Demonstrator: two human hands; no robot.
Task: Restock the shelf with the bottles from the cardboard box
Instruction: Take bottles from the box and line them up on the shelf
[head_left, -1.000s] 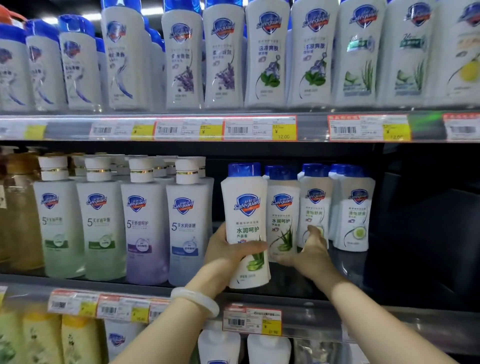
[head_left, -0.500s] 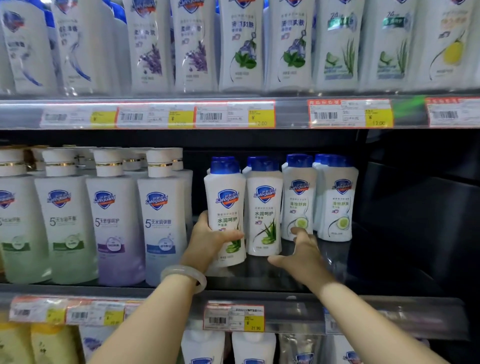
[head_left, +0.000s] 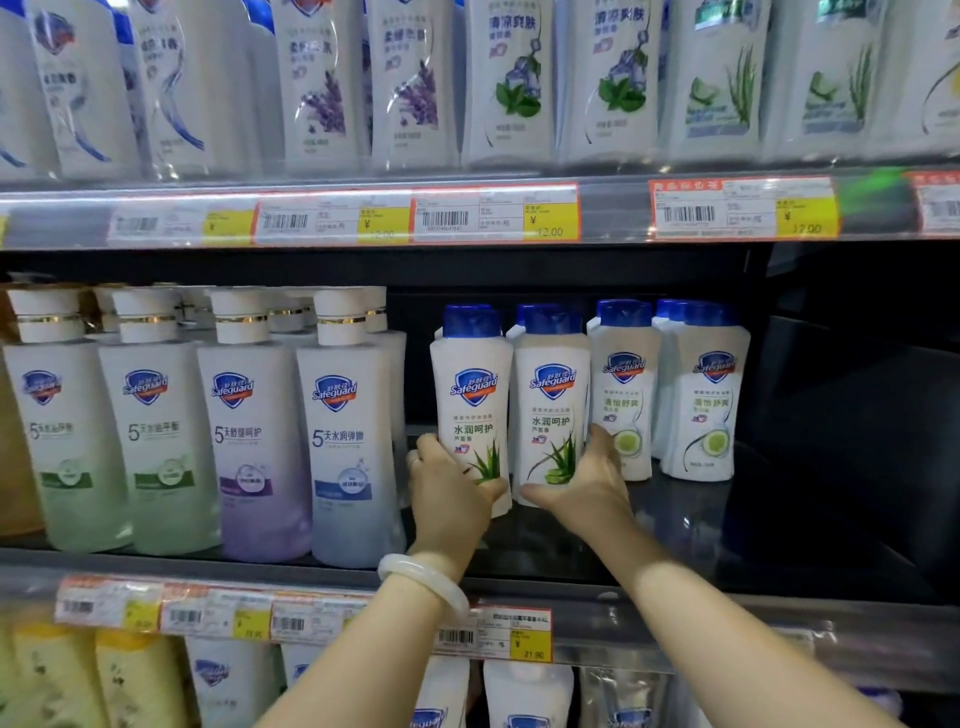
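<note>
Partway done: left hand (head_left: 451, 486) gripping one aloe bottle (head_left: 471, 410), right hand (head_left: 582, 483) gripping its neighbour (head_left: 551, 415), shelf (head_left: 779, 519) bare to the right.

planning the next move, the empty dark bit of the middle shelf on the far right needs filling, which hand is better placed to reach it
Probably the right hand: it grips the second aloe bottle nearer that gap, while the left hand holds the first aloe bottle further away.
</note>
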